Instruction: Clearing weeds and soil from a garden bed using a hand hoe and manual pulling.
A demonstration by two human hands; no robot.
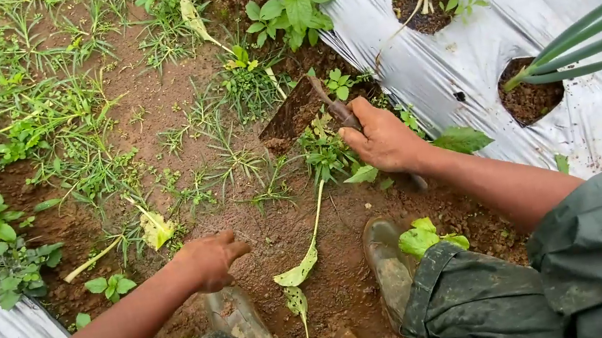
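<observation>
Weeding is maybe half done, I'd say. The right hand [382,138] grips the short hoe [299,111], blade dug into the soil just ahead of it among small weeds [324,152]. The left hand [210,259] is curled loosely, holding nothing. Pulled stalks [303,263] lie between the hands; thick grass [61,120] beyond the left hand looks untouched.

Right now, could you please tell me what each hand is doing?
Left hand: loosely curled, empty, above the soil.
Right hand: closed on a small hoe, blade in the weeds.
</observation>
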